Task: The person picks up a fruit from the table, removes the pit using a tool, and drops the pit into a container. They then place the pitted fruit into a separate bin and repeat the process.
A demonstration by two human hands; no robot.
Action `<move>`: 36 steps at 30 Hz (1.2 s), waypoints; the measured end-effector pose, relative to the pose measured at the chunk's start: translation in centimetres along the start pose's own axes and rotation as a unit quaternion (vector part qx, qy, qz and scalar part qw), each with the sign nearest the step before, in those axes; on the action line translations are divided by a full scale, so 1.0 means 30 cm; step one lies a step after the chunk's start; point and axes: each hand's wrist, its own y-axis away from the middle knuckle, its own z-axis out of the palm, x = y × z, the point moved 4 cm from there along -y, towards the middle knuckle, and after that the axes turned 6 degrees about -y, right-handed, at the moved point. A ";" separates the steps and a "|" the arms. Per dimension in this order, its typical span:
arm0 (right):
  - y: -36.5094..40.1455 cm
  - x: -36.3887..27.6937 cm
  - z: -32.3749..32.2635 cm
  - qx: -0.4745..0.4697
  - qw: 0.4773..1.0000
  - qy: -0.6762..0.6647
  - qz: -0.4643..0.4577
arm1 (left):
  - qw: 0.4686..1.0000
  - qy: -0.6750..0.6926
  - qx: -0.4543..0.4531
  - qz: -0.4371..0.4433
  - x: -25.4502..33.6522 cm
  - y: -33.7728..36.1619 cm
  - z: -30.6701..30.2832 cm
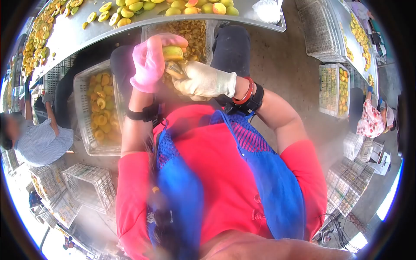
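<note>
Blurred dark hair [164,216] hangs behind the crate [210,42]; above that, the left hand [148,64] pinches fruit [173,53], seemingly for steadiness; the right hand [203,80] grips a tool [175,70].

Fruit [173,53] partly covered by left hand [149,60]; tool [174,70] mostly hidden in right hand [203,81], type unclear. Crate [210,41] between knees half blocked by hands and table [99,39]. Table cut off at top. Left co-worker's [41,141] head blurred. Dark strand [162,216] over apron blurry. Lower-left background items too small to tell.
</note>
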 end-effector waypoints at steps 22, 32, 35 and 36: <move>-0.083 0.010 0.012 0.117 0.909 0.219 -0.334 | 0.912 0.168 0.244 -0.284 0.022 0.014 0.013; -0.116 0.094 -0.037 0.180 0.898 0.149 -0.372 | 0.889 0.013 0.404 -0.215 -0.046 0.153 -0.354; -0.170 0.096 -0.091 0.154 0.948 0.114 -0.256 | 0.812 -0.242 0.495 -0.191 0.010 0.309 -0.584; -0.198 0.107 -0.112 0.148 0.976 0.091 -0.133 | 0.721 -0.427 0.446 -0.313 0.033 0.366 -0.663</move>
